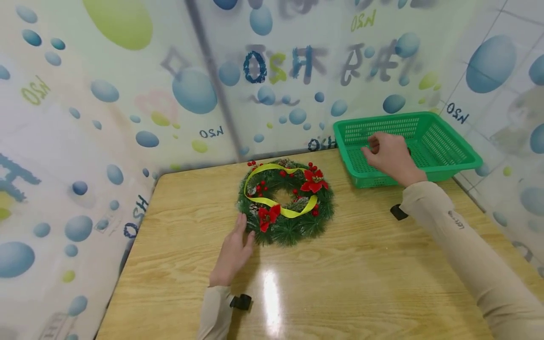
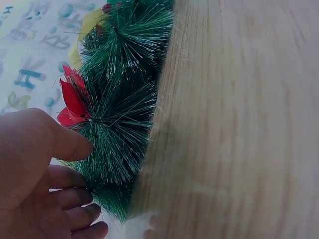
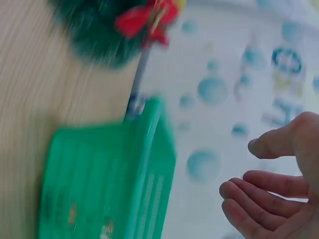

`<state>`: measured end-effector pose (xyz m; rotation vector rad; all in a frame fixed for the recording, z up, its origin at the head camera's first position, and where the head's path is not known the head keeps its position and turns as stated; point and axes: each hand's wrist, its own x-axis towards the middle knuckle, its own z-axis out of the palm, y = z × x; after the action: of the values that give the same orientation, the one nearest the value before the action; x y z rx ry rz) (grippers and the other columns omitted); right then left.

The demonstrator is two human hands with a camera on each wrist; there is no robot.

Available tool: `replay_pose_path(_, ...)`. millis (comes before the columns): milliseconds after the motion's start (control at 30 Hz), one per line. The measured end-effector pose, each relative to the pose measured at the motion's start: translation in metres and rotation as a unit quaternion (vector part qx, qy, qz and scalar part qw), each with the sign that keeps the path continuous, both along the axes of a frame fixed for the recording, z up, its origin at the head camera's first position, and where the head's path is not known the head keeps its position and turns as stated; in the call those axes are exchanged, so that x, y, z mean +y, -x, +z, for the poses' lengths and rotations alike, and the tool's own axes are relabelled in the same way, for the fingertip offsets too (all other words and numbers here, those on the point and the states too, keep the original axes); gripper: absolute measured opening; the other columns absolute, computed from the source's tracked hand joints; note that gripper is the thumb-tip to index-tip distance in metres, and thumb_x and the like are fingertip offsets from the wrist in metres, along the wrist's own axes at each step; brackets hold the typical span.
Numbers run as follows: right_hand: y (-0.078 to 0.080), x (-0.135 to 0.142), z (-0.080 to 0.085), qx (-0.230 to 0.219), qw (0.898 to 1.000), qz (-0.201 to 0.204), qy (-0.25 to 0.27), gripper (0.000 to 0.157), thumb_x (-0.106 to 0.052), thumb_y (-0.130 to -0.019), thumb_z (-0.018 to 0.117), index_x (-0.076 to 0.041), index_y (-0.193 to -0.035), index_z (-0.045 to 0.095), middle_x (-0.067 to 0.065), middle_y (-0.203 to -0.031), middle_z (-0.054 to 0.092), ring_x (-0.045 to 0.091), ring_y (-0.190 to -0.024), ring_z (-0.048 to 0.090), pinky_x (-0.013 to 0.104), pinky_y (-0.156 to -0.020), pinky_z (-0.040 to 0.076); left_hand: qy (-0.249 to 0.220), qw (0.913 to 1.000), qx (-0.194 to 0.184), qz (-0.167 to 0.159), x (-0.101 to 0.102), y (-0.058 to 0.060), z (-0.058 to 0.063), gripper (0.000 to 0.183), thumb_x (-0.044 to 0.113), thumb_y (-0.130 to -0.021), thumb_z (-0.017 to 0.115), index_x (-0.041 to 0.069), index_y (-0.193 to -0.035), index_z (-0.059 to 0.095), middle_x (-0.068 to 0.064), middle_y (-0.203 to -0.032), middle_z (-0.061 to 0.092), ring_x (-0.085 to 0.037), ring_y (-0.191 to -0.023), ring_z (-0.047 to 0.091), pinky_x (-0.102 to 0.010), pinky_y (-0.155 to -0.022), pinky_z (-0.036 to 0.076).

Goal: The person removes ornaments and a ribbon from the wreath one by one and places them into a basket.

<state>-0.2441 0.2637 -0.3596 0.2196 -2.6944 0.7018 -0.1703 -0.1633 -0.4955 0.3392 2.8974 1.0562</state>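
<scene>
A green wreath lies on the table, dressed with red poinsettia flowers, red berries, pinecones and a loosely curving yellow ribbon. My left hand touches the wreath's near left edge, thumb and fingers apart. In the left wrist view, the left hand's fingertips are right at the needles, below a red flower. Over the green basket at the right is my right hand, its fingers loosely bent. Nothing shows between the right hand's thumb and fingers in the right wrist view.
The wooden table meets a curtain printed with blue and green bubbles at the back and sides. The basket stands at the table's back right corner. Small orange bits show through its slotted wall.
</scene>
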Motion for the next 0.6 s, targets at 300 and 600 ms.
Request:
replay_pose_path(300, 0.014, -0.070, 0.001, -0.010, 0.999, 0.048, 0.019, 0.029, -0.016, -0.100, 0.059, 0.009, -0.114, 0.064, 0.030, -0.111, 0.069, 0.041, -0.100, 0.069, 0.054, -0.088, 0.058, 0.001, 1.0000, 0.003, -0.002, 0.000, -0.002, -0.003, 0.066, 0.025, -0.108, 0.049, -0.001, -0.160, 0.016, -0.020, -0.169, 0.010, -0.036, -0.155, 0.018, -0.050, -0.127, 0.021)
replay_pose_path(600, 0.012, -0.122, -0.011, -0.050, 0.992, 0.095, 0.071, 0.031, -0.019, -0.100, 0.060, 0.004, -0.119, 0.065, 0.024, -0.114, 0.071, 0.036, -0.102, 0.070, 0.050, -0.091, 0.059, -0.010, 0.9999, -0.001, -0.001, 0.002, -0.003, 0.000, 0.067, 0.025, -0.108, 0.049, 0.001, -0.161, 0.015, -0.017, -0.170, 0.008, -0.033, -0.157, 0.015, -0.048, -0.128, 0.018)
